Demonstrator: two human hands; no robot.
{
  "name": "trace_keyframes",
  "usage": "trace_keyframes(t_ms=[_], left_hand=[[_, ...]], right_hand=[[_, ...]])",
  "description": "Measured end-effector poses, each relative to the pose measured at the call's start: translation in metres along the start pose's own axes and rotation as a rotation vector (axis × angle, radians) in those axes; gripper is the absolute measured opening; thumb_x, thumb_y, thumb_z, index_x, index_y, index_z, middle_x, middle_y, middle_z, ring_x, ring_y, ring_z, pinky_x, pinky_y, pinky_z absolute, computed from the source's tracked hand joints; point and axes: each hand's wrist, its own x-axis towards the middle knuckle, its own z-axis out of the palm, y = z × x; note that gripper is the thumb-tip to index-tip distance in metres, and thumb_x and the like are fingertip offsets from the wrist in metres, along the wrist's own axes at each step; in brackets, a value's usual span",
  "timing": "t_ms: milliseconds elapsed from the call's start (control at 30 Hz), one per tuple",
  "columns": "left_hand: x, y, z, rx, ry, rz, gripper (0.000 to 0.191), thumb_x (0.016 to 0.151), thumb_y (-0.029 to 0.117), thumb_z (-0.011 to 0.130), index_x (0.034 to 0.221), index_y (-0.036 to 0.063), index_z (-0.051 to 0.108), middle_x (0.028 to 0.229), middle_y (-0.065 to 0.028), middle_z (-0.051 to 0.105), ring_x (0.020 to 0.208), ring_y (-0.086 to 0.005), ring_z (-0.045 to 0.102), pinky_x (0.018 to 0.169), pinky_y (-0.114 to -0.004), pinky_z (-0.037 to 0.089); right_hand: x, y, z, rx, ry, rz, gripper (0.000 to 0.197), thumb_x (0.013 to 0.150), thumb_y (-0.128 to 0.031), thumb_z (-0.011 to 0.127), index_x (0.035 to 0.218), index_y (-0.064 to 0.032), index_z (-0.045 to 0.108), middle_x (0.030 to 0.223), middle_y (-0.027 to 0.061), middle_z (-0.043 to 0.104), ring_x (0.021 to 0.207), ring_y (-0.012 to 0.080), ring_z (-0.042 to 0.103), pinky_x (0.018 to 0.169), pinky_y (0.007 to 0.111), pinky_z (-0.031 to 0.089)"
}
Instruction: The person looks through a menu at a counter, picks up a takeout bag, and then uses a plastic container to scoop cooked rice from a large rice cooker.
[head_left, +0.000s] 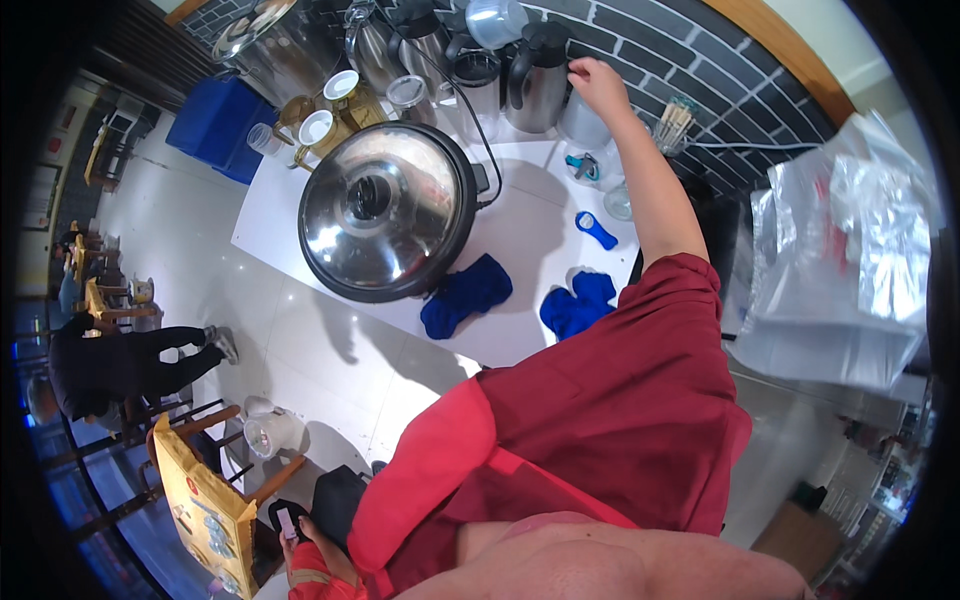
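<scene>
My right hand is raised at the tiled wall, just right of a steel jug with a black lid and handle. Its fingers are bent close together; whether they touch or hold anything is unclear. Below it stands a clear plastic container. My left hand is out of view. On the white table sits a round electric pan with a domed steel lid. Dark blue cloth lies against the pan's base, and another blue cloth near the table edge. A small blue device lies above that cloth.
Glass jugs with white lids, steel jugs and a large steel pot line the back. Clear plastic bags hang at right. A blue bin stands left. A person bends far left; another holds a phone below.
</scene>
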Motion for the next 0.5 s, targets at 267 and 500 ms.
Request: trace_keyframes(t_ms=[267, 500], left_hand=[[0.003, 0.049, 0.023, -0.027, -0.042, 0.013, 0.036, 0.082, 0.015, 0.053, 0.116, 0.0023, 0.049, 0.100, -0.0106, 0.058, 0.084, -0.0164, 0.056, 0.067, -0.027, 0.046], [-0.004, 0.061, -0.008, -0.020, 0.045, -0.053, 0.036, 0.083, 0.014, 0.053, 0.116, 0.0019, 0.049, 0.101, -0.0113, 0.058, 0.086, -0.0172, 0.056, 0.069, -0.027, 0.046]], right_hand=[[0.115, -0.055, 0.044, -0.199, -0.061, -0.179, 0.074, 0.061, -0.036, 0.073, 0.124, -0.0144, 0.042, 0.107, 0.0188, 0.055, 0.105, 0.0308, 0.051, 0.088, 0.035, 0.042], [0.158, -0.027, 0.061, -0.069, -0.360, 0.167, 0.109, 0.050, -0.062, 0.070, 0.128, 0.0037, 0.032, 0.121, 0.0246, 0.046, 0.113, 0.0326, 0.046, 0.094, 0.036, 0.037]])
